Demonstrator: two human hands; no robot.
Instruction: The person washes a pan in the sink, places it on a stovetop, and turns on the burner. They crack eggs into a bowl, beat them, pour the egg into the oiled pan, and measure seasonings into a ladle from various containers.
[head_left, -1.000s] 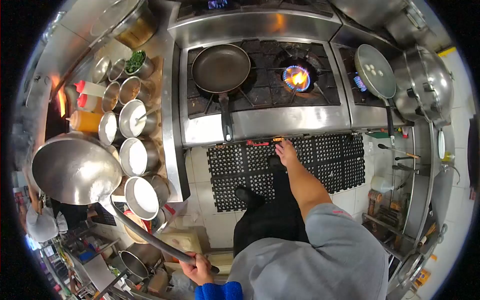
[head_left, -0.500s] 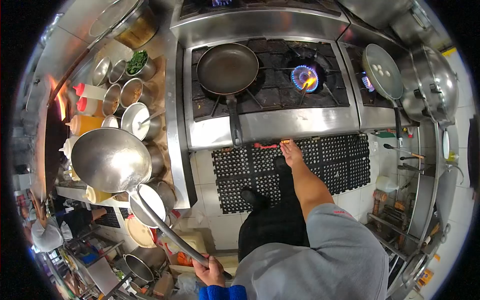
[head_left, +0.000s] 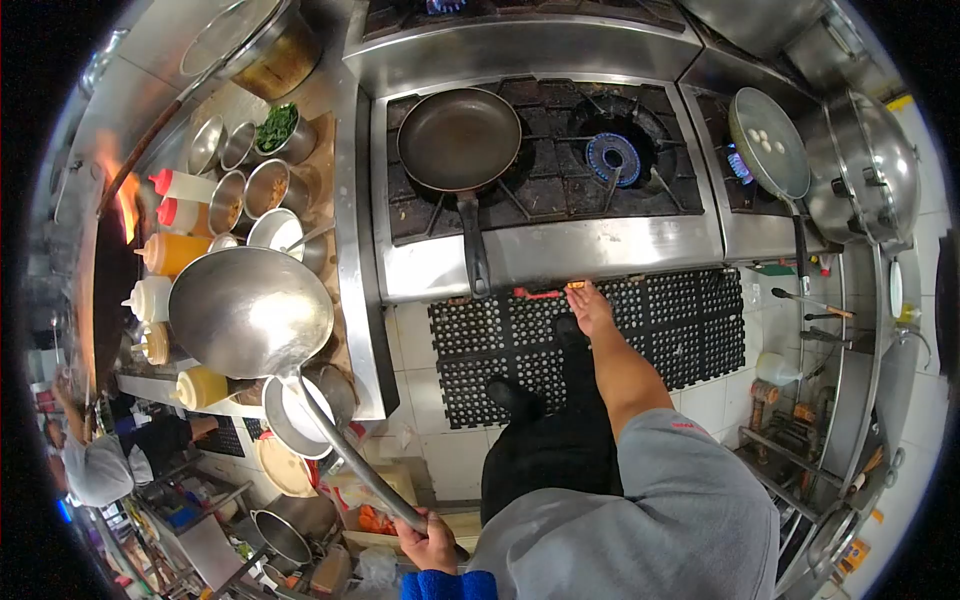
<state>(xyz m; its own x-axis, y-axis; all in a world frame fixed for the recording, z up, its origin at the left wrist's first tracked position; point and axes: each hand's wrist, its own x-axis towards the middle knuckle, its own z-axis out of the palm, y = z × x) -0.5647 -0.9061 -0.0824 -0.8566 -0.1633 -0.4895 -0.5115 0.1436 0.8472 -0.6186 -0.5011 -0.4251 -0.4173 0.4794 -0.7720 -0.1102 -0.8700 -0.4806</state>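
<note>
In the head view my left hand [head_left: 428, 542], with a blue cuff at the wrist, is closed round the handle of a long metal ladle [head_left: 250, 312]. The ladle's bowl hangs above the side counter, over several containers. My right hand [head_left: 589, 308] reaches down to the stove's front edge. Its fingers are closed at a small orange-yellow valve handle [head_left: 576, 285], partly hidden by them. Beside it is a red valve handle [head_left: 538, 294]. On the stove, the right burner [head_left: 613, 160] shows a low blue flame. A dark frying pan [head_left: 459, 140] sits over the left burner.
A pan with several small white pieces [head_left: 768, 145] stands on the right burner unit. Squeeze bottles [head_left: 170, 255] and a pot of chopped greens [head_left: 277, 128] crowd the left counter. Flames [head_left: 125, 200] rise at far left, with a person [head_left: 100, 470] below. A rubber mat [head_left: 470, 380] lies underfoot.
The right burner's tall blue and orange flame has shrunk to a low blue one. The ladle's bowl has shifted right and slightly down. My right hand stays at the valve handle.
</note>
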